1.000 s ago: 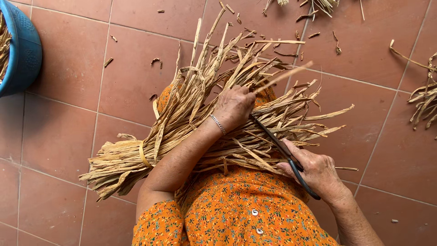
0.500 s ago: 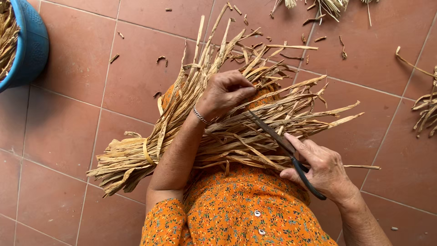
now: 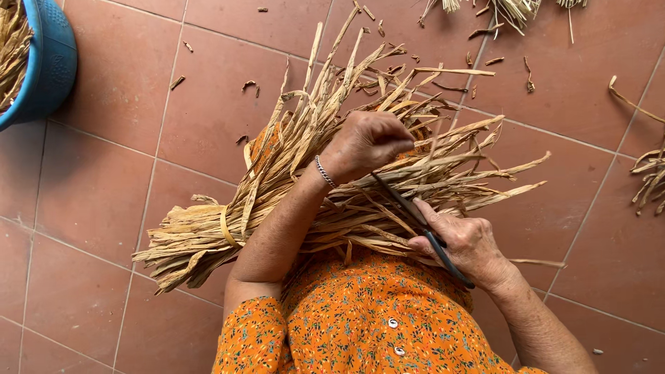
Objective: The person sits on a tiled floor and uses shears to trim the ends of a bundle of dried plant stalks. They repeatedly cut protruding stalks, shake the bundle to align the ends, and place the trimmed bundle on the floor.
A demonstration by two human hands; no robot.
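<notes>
A tied bundle of dry straw-coloured leaf strips (image 3: pixel 277 201) lies across my lap, its bound end at the lower left and its loose tips fanning to the upper right. My left hand (image 3: pixel 364 142), with a thin bracelet at the wrist, is closed around a few strips near the middle of the bundle. My right hand (image 3: pixel 464 242) grips black scissors (image 3: pixel 415 215), whose blades point up-left into the strips just below my left hand. I wear an orange flowered garment (image 3: pixel 360 325).
The floor is terracotta tile (image 3: pixel 104 194). A blue plastic basket (image 3: pixel 48 66) with more dry strips stands at the upper left. Loose strips lie at the top (image 3: pixel 512 10) and right edge (image 3: pixel 648 173), with small scraps (image 3: pixel 249 86) scattered about.
My left hand has shifted a little to the right along the bundle and closed on strips. The scissors' blades have moved up toward that hand.
</notes>
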